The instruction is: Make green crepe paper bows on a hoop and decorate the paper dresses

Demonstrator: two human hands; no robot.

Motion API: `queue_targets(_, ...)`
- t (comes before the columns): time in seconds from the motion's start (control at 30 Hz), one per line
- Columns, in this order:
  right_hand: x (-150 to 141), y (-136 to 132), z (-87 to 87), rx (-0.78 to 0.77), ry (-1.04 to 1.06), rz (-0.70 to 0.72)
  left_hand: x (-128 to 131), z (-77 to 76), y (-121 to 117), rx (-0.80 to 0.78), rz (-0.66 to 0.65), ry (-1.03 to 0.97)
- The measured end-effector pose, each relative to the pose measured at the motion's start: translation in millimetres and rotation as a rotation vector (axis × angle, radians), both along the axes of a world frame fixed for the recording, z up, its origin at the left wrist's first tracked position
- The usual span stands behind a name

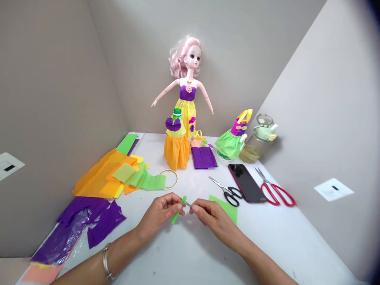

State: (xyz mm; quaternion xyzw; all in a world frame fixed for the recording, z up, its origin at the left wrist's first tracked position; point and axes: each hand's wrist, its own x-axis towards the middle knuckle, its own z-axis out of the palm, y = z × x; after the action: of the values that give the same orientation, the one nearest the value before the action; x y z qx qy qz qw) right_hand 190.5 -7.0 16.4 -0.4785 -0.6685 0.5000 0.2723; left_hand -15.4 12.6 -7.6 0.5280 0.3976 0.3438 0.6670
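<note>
My left hand pinches a narrow strip of green crepe paper, which curls down below my fingertips. My right hand pinches a thin silver tool, its tip touching the strip; its exact kind is too small to tell. Just beyond my right hand, a green paper piece lies flat on the white table. Black-handled scissors rest a little farther off. A silver bangle circles my left wrist.
A doll in a paper dress stands at the back among paper dresses. A phone, red-handled scissors and a glass jar sit to the right. Orange crepe sheets and purple crepe sheets lie left; grey walls flank the table.
</note>
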Motion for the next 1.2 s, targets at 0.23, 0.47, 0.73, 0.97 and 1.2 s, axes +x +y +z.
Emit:
queue_targets(0.23, -1, -1, -0.9, 0.019, -0.017, -0.005, 1, 0.6, -1, 0.010, -0.008, -0.012)
queue_targets(0.47, -2, -2, -2.0, 0.016, -0.038, -0.014, 0, -0.2, -1, 0.016, -0.013, 0.009)
queue_targets(0.73, -4, 0, -7.1, -0.003, -0.032, -0.023, 3, 2.0, -3, 0.010, 0.007, 0.041)
queue_targets(0.97, -3, 1, -11.8, -0.119, 0.094, -0.068, 3, 5.5, -3, 0.024, 0.019, 0.056)
queue_targets(1.2, -8, 3, -12.6, -0.178, 0.241, -0.084, 4, 7.0, -3, 0.098, 0.038, 0.063)
